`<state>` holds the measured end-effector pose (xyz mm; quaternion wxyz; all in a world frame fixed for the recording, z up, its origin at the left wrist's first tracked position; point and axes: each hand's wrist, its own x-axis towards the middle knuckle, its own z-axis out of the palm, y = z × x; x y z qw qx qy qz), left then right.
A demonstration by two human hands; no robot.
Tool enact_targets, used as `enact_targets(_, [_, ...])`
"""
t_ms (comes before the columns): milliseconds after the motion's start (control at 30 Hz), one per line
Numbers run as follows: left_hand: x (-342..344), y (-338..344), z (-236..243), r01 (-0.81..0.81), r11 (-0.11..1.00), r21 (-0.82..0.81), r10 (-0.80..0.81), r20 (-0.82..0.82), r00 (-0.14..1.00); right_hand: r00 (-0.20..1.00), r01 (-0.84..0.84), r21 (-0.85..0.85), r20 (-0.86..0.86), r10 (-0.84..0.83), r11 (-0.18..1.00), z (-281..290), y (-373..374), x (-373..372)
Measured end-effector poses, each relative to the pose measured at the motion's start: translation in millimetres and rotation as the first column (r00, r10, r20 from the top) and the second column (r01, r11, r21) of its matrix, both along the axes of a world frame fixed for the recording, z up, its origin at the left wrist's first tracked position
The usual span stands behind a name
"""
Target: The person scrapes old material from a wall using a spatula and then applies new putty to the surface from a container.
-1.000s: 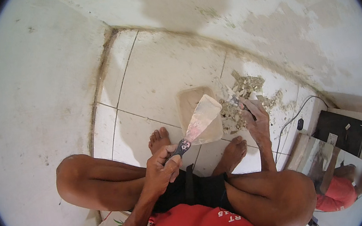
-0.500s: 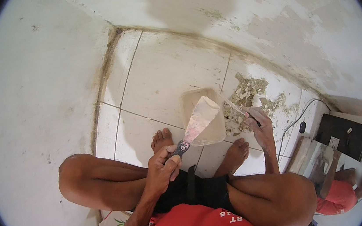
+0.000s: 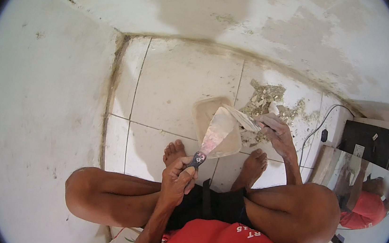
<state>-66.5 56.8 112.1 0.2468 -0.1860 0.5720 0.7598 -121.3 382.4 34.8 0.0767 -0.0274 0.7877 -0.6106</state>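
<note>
My left hand (image 3: 177,179) is closed round the dark handle of a putty knife (image 3: 216,130), whose broad blade is smeared with pale filler and pinkish marks. In my right hand (image 3: 279,134) is a second putty knife (image 3: 245,119), its whitish blade tilted down to the left. The two blades meet, or nearly meet, near their tips; contact is hard to tell. Below them a pale rectangular plastic tub (image 3: 196,114) stands on the floor between my feet, with a light paste-coloured inside.
Chipped plaster debris (image 3: 268,97) lies on the tiled floor (image 3: 175,71) right of the tub. Patchy walls (image 3: 308,33) meet in the far corner. At right are a black cable (image 3: 310,134), a dark flat panel (image 3: 369,141) and a mirror (image 3: 351,166).
The right putty knife has turned so its blade face shows, and its end has come left onto or beside the left blade's tip. My left hand has hardly moved.
</note>
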Motion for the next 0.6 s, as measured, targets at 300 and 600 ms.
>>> enact_targets(300, [2, -2, 2, 0.046, 0.998, 0.031, -0.047, 0.028, 0.999, 0.998, 0.032, 0.076, 0.057, -0.036, 0.997, 10, -18, -1])
enact_targets(600, [1, -3, 3, 0.038, 0.992, -0.117, -0.046, -0.068, 0.997, 0.933, 0.281, -0.162, 0.276, -0.23, 0.946, 14, 8, 4])
